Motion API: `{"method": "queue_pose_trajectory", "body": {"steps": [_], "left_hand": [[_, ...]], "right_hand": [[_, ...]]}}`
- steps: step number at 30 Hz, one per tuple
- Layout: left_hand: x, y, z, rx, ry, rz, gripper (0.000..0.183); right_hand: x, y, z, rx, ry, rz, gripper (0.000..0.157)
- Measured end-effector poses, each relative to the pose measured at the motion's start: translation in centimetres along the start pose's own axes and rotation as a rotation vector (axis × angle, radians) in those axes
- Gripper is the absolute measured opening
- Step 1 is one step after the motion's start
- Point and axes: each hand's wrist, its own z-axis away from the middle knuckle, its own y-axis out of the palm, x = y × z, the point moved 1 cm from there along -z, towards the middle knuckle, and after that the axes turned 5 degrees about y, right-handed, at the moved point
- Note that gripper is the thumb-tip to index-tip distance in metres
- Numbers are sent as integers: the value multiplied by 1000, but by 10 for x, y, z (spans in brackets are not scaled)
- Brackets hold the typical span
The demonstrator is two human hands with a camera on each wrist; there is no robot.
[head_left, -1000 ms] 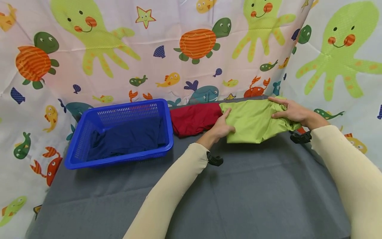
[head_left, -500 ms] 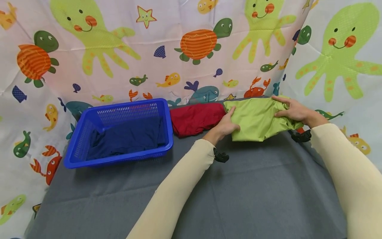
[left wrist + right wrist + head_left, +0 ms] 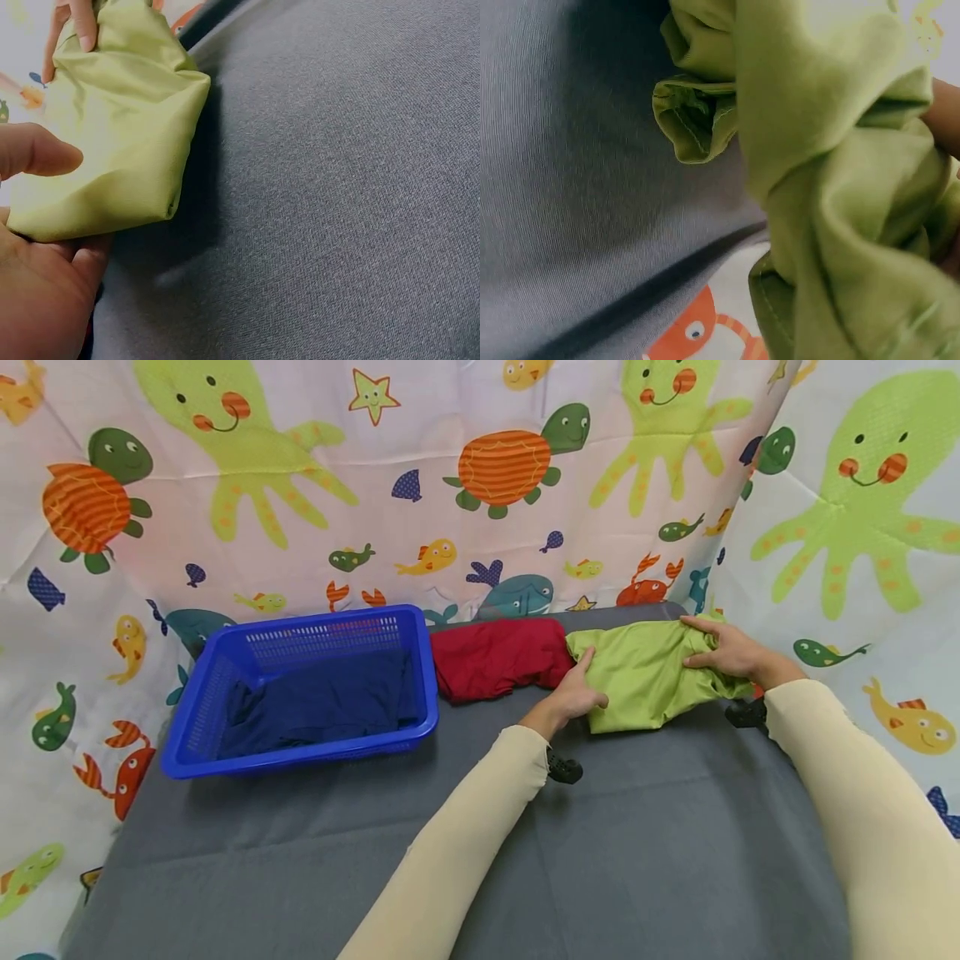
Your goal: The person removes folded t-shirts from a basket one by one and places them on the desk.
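A folded lime-green garment (image 3: 637,668) is held between both hands at the back right of the table. My left hand (image 3: 570,695) grips its left end, fingers underneath and thumb (image 3: 52,154) over the top, as the left wrist view shows. At the other end my right hand (image 3: 727,650) holds bunched fabric. The right wrist view shows loose folds and a stitched tube-like opening (image 3: 697,124) hanging there; most of that hand is hidden behind cloth. A folded red cloth (image 3: 502,658) lies just left of the green garment.
A blue plastic basket (image 3: 300,767) with dark navy cloth (image 3: 322,702) inside stands at the left. Grey fabric covers the table (image 3: 637,843). A curtain (image 3: 420,452) printed with sea animals hangs behind and along the sides.
Both hands first shifted the green garment slightly right, away from the red cloth. Since then it has come down closer to the table. The basket and red cloth have stayed put.
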Motion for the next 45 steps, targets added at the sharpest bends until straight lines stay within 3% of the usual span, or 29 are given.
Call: {"method": "queue_pose_trajectory", "body": {"steps": [13, 18, 24, 29, 33, 37, 45], "left_hand": [[5, 8, -3, 21, 6, -4, 102], [9, 8, -2, 32, 9, -49, 102], [9, 3, 1, 49, 27, -56, 101], [5, -1, 6, 100, 0, -61, 98], [3, -8, 10, 126, -23, -80, 92], [-1, -18, 14, 105, -22, -105, 88], [-3, -32, 24, 2, 27, -148, 74]], "right_hand": [[-10, -2, -7, -26, -21, 117, 92], [-15, 4, -7, -28, 38, 179, 100], [-19, 9, -3, 16, 147, 307, 92], [-19, 11, -2, 51, 147, 330, 86], [-14, 10, -4, -3, 118, 411, 76], [-5, 11, -5, -57, 61, 460, 70], [14, 21, -1, -130, -66, 367, 60]]}}
